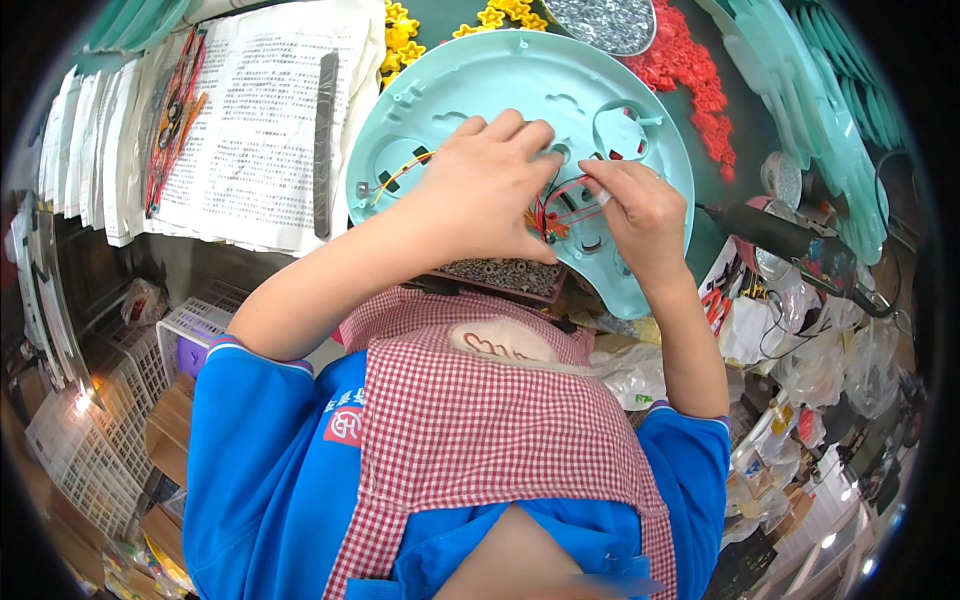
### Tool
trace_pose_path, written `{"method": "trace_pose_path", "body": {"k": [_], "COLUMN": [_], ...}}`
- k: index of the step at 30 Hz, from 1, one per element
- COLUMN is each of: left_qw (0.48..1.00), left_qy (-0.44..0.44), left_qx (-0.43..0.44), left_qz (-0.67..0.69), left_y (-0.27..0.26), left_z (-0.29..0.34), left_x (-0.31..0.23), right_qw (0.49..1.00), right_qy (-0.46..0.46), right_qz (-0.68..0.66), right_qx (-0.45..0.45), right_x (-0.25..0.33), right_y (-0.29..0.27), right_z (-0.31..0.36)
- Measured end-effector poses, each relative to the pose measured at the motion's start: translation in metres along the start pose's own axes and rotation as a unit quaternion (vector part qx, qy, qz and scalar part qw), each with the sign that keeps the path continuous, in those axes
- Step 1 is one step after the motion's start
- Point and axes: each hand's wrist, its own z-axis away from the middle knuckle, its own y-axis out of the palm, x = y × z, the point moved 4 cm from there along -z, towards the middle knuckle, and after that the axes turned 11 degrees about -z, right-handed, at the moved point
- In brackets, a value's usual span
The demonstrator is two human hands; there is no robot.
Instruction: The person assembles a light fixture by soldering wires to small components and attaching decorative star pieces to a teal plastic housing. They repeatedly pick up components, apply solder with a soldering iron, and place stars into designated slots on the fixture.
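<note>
A turquoise plastic shell [480, 75], its hollow inside facing up, lies on the table in front of me. My left hand [490, 190] rests over its middle with fingers spread and thumb pointing right. Beside that thumb, a small circuit board [553, 228] with red and black wires is partly hidden. My right hand [635, 205] pinches a red wire [570, 186] between thumb and fingertips above the shell's right half. Yellow and red wires [405, 172] run out from under my left hand to the shell's left side.
Yellow star-shaped pieces [402, 45], a bowl of screws [605, 22] and red plastic pieces [690, 80] lie beyond the shell. Printed sheets [265, 130] sit left. A black power screwdriver [790, 240] and stacked turquoise parts [790, 90] are right. Small metal parts fill a tray [510, 277] nearer me.
</note>
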Motion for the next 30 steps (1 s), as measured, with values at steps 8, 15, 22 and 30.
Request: {"method": "trace_pose_path", "body": {"k": [8,15,22,30], "left_qw": [0.993,0.99,0.988,0.956], "left_qy": [-0.063,-0.067,-0.07,0.076], "left_qx": [-0.086,-0.115,-0.124,-0.243], "left_qz": [-0.04,-0.047,-0.065,-0.149], "left_y": [0.003,0.009,0.003,0.031], "left_z": [0.034,0.035,0.034,0.125], "left_x": [0.01,0.011,0.007,0.039], "right_qw": [0.994,0.996,0.988,0.953], "right_qy": [0.099,0.011,0.054,0.143], "right_qz": [-0.035,0.088,0.097,0.148], "right_qx": [-0.02,0.033,0.108,-0.221], "right_x": [0.012,0.01,0.003,-0.084], "right_y": [-0.007,0.002,0.005,-0.106], "right_z": [0.021,0.015,0.009,-0.026]}}
